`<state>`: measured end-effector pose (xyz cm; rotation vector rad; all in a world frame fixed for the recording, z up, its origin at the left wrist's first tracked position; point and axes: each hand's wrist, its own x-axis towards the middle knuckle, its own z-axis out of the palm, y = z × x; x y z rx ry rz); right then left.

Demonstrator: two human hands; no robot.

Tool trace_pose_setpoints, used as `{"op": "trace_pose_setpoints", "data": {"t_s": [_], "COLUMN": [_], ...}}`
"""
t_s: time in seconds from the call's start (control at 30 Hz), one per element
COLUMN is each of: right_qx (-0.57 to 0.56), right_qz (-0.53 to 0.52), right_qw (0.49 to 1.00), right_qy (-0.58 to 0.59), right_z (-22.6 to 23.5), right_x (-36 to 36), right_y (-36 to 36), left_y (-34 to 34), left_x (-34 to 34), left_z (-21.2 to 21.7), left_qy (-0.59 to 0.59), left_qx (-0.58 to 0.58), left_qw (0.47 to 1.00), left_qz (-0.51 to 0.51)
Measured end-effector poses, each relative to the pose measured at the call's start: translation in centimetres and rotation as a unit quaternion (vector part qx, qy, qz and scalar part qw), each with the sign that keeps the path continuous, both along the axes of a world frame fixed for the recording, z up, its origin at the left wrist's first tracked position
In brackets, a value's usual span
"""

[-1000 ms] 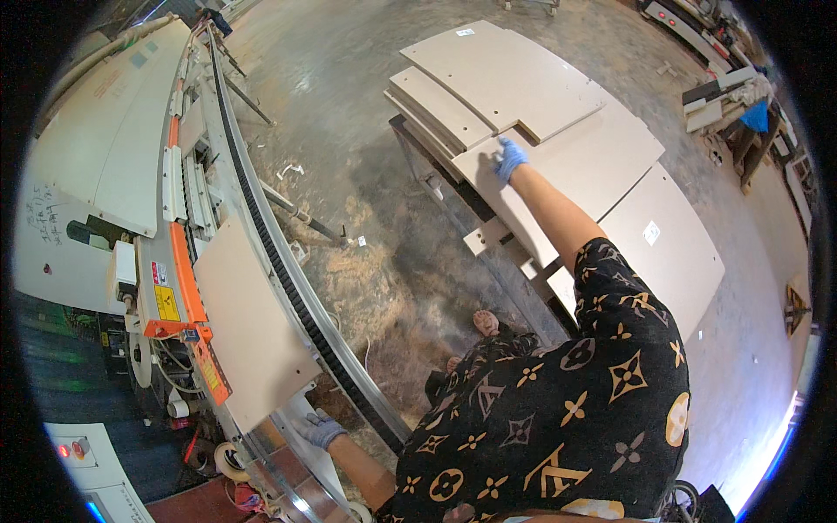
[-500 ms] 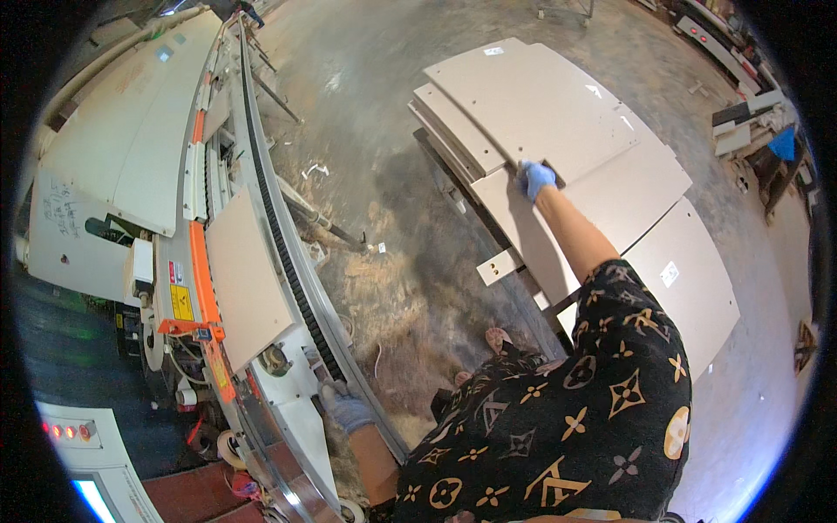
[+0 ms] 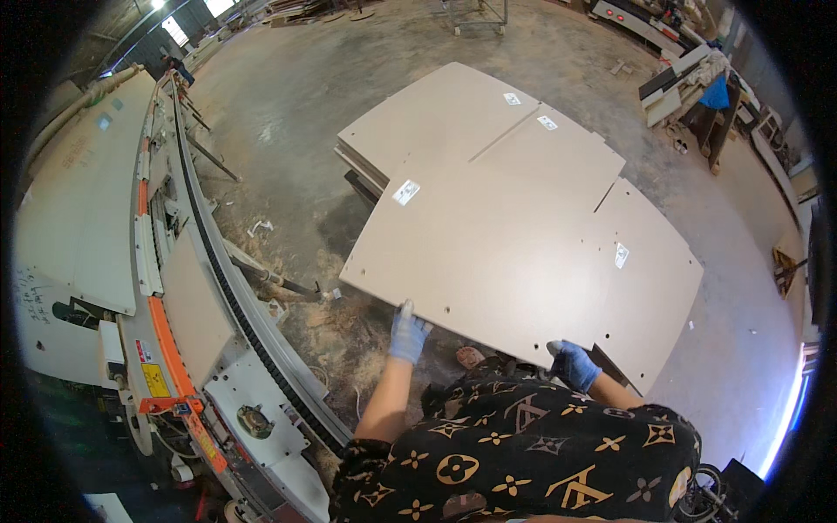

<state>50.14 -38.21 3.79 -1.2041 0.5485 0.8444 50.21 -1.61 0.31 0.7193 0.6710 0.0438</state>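
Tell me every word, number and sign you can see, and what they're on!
White stickers on the pale boards: print too small to read.
Yellow label on the orange-edged machine: dark markings, too small.
Red-and-white label above it: too small.
Dark handwriting on a pale panel: too blurred.
Faint reddish marks farther up: too faint.
Black top: gold and grey flower and letter-like shapes.
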Motion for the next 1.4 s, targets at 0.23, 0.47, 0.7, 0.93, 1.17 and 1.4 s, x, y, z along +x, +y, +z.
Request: {"op": "trace_pose_setpoints", "data": {"t_s": [0.23, 0.47, 0.7, 0.93, 1.17, 1.4], "right_qx": [0.213, 0.212, 0.164, 0.192, 0.200, 0.163], "right_qz": [-0.071, 0.031, 0.283, 0.498, 0.485, 0.498], "right_qw": [0.973, 0.966, 0.944, 0.846, 0.845, 0.845], "right_qy": [0.055, 0.145, 0.031, 0.008, 0.102, 0.110], "right_z": [1.3, 4.7, 3.2, -1.2, -0.8, -1.3], "right_x": [-3.2, -1.8, 0.5, -4.5, -14.4, -18.9], "right_y": [-0.9, 3.5, 14.4, 27.6, 34.5, 38.3], "left_y": [-1.2, -0.4, 2.7, 4.2, 8.1, 11.9], "left_x": [-3.2, -13.8, -28.3, -40.7, -42.5, -44.3], "left_z": [-0.9, 4.7, -2.4, -2.9, 0.2, -2.2], "left_qy": [-0.086, -0.067, 0.050, -0.025, 0.029, 0.049], "left_qx": [0.081, 0.193, 0.365, 0.124, 0.053, 0.089], "left_qw": [0.993, 0.965, 0.860, 0.815, 0.701, 0.691], "left_qz": [-0.002, 0.162, 0.353, 0.565, 0.711, 0.716]}}
